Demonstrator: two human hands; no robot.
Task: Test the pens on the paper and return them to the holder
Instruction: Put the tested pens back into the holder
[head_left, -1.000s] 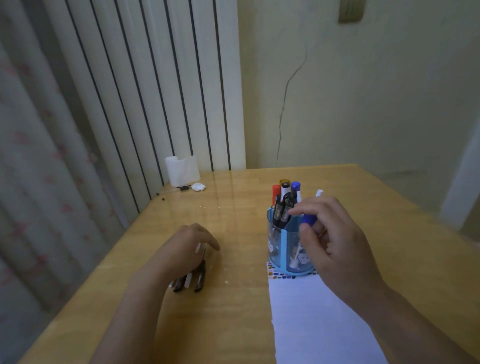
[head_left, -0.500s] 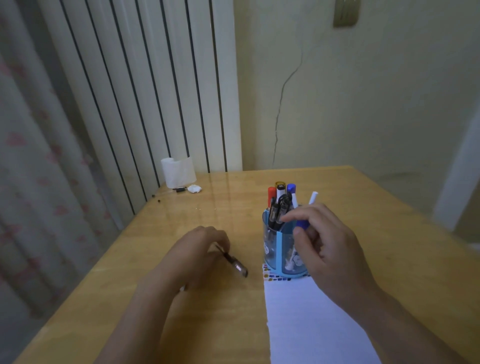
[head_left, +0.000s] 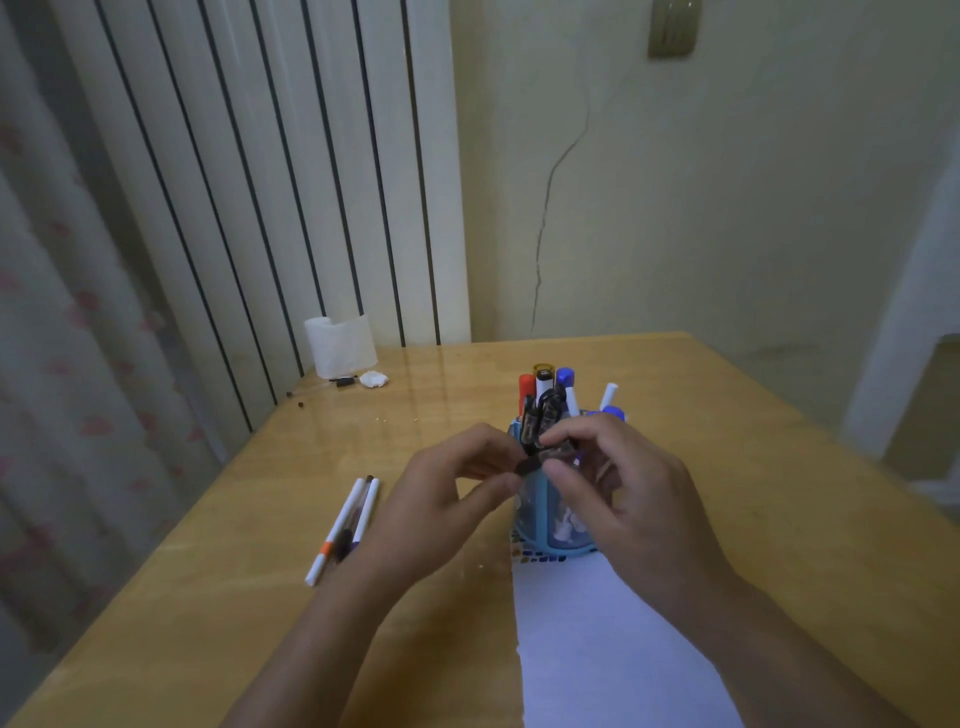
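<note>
Now dark pen (head_left: 537, 460) lies crosswise between both hands, left hand (head_left: 452, 499) pinching one end, right hand (head_left: 618, 493) other (blurred), above holder (head_left: 540, 519).

Dark pen (head_left: 543, 460) held roughly level, in front of the holder's upper rim, pinched at both ends by two hands; details blurred. Holder (head_left: 540, 519): blue, round cup with clear panels, upright on the table, its base on the far edge of the paper. It holds several upright pens (head_left: 545, 389): red, black and blue caps, plus white ones leaning right. Paper (head_left: 597, 649): white sheet flat on the table, near right, patterned strip at far edge. Loose pens (head_left: 345, 525): white-barrelled, one with an orange band, side by side flat on the table left of the holder, well apart from it.
</note>
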